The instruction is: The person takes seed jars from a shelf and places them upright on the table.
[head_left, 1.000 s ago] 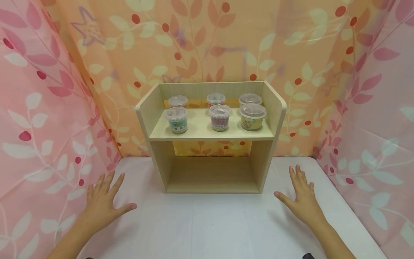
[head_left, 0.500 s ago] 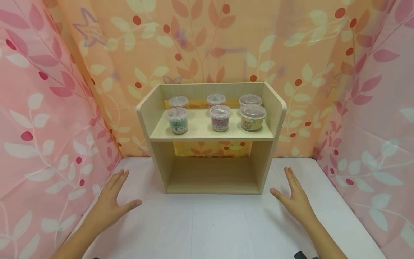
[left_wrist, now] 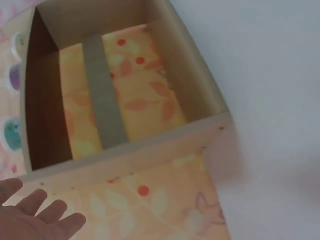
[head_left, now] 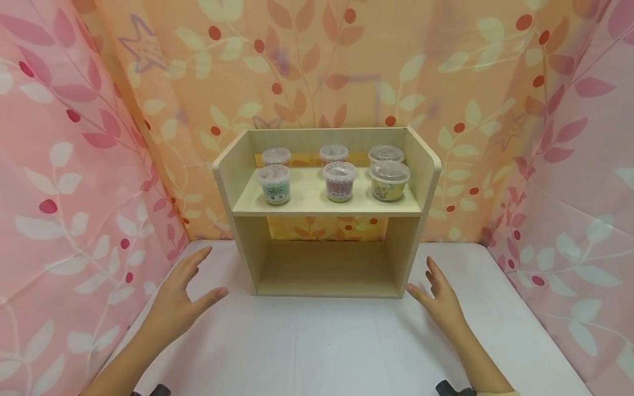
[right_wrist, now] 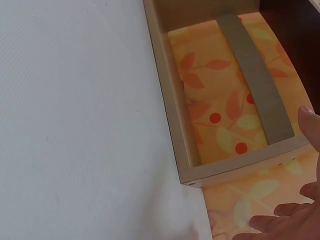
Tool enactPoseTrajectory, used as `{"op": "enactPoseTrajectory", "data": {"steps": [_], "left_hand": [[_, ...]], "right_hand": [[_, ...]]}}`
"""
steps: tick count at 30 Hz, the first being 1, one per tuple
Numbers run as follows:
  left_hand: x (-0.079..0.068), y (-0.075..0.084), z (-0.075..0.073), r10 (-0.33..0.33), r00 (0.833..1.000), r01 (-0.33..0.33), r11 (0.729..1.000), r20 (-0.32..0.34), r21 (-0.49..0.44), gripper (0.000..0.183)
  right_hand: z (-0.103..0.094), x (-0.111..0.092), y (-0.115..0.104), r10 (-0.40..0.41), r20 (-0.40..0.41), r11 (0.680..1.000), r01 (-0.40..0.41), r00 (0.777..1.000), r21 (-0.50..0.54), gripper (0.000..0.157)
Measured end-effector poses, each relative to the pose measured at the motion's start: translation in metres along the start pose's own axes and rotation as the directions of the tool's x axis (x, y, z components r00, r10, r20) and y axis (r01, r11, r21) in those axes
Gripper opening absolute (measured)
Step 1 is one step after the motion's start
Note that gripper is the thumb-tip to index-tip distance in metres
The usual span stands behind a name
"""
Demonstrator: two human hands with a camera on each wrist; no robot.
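A pale wooden two-tier shelf (head_left: 307,198) stands in the middle of the table in the head view. Several lidded clear tubs sit upright on its upper board in two rows. In front are a green tub (head_left: 276,191), a purple tub (head_left: 339,190) and a wider yellow tub (head_left: 387,190); three more are partly hidden behind them. My left hand (head_left: 175,305) hovers left of the shelf, fingers extended and thumb spread, holding nothing. On the other side my right hand (head_left: 443,308) is held alike, its thumb near the shelf's lower right side. Neither clearly touches it.
The shelf's lower compartment (head_left: 327,267) is open at front and partly at the back. White cloth covers the table (head_left: 317,346). Pink patterned curtains (head_left: 54,236) flank it, and an orange one (head_left: 317,71) hangs behind. Black wrist devices (head_left: 453,388) show at the bottom edge.
Both hands have moved inward toward the shelf's sides and turned so the palms face each other more. The fingers have come closer together. The shelf and tubs stay in place.
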State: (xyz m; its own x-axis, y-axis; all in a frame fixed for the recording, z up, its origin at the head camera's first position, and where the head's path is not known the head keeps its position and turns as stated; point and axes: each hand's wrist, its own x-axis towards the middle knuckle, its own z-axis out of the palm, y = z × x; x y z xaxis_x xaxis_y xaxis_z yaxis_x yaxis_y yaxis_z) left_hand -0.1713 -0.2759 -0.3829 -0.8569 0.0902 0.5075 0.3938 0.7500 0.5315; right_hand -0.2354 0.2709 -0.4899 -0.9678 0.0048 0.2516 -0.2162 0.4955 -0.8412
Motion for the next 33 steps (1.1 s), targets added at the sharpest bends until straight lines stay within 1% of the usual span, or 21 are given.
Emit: {"op": "enactPoseTrajectory", "data": {"steps": [3, 5, 8, 11, 13, 15, 18, 21, 23, 25, 28, 33], "left_hand": [[0.009, 0.016, -0.001, 0.042, 0.999, -0.043, 0.998, -0.024, -0.036, 0.088], [0.017, 0.027, -0.004, 0.073, 0.997, -0.076, 0.994, -0.035, -0.075, 0.087], [0.029, 0.042, -0.008, 0.093, 0.995, -0.096, 0.987, -0.032, -0.125, 0.086], [0.039, 0.057, -0.013, 0.066, 0.998, -0.064, 0.985, 0.007, -0.163, 0.085], [0.047, 0.068, -0.017, 0.04, 0.998, -0.03, 0.985, 0.052, -0.172, 0.085], [0.055, 0.077, -0.019, 0.018, 0.995, -0.002, 0.984, 0.093, -0.176, 0.085], [0.069, 0.089, -0.021, 0.012, 0.99, 0.015, 0.983, 0.141, -0.185, 0.089], [0.087, 0.099, -0.019, 0.019, 0.988, 0.016, 0.975, 0.153, -0.222, 0.091], [0.098, 0.104, -0.017, 0.011, 0.987, 0.029, 0.967, 0.158, -0.252, 0.093], [0.109, 0.108, -0.015, -0.009, 0.986, 0.056, 0.957, 0.165, -0.283, 0.095], [0.121, 0.111, -0.011, -0.044, 0.984, 0.097, 0.944, 0.172, -0.316, 0.097], [0.138, 0.113, -0.003, -0.08, 0.985, 0.13, 0.928, 0.156, -0.348, 0.099]], "right_hand": [[0.005, 0.003, 0.001, -0.008, -0.001, 0.998, 0.008, 1.0, 0.07, 0.097], [0.008, 0.005, 0.002, -0.008, 0.0, 0.995, 0.008, 1.0, 0.099, 0.097], [0.011, 0.008, 0.002, -0.001, 0.002, 0.993, 0.001, 1.0, 0.119, 0.096], [0.015, 0.009, 0.003, 0.013, 0.011, 0.989, -0.015, 1.0, 0.147, 0.096], [0.017, 0.01, 0.004, 0.023, 0.022, 0.986, -0.027, 0.999, 0.166, 0.096], [0.019, 0.011, 0.005, 0.031, 0.032, 0.984, -0.036, 0.999, 0.175, 0.097], [0.02, 0.012, 0.005, 0.038, 0.049, 0.983, -0.046, 0.998, 0.178, 0.098], [0.019, 0.012, 0.005, 0.041, 0.054, 0.982, -0.05, 0.998, 0.183, 0.099], [0.02, 0.013, 0.005, 0.042, 0.052, 0.979, -0.051, 0.998, 0.199, 0.098], [0.022, 0.014, 0.005, 0.042, 0.05, 0.975, -0.051, 0.998, 0.215, 0.097], [0.026, 0.015, 0.006, 0.039, 0.051, 0.969, -0.05, 0.998, 0.244, 0.093], [0.034, 0.015, 0.008, 0.017, 0.029, 0.957, -0.025, 0.999, 0.288, 0.088]]}}
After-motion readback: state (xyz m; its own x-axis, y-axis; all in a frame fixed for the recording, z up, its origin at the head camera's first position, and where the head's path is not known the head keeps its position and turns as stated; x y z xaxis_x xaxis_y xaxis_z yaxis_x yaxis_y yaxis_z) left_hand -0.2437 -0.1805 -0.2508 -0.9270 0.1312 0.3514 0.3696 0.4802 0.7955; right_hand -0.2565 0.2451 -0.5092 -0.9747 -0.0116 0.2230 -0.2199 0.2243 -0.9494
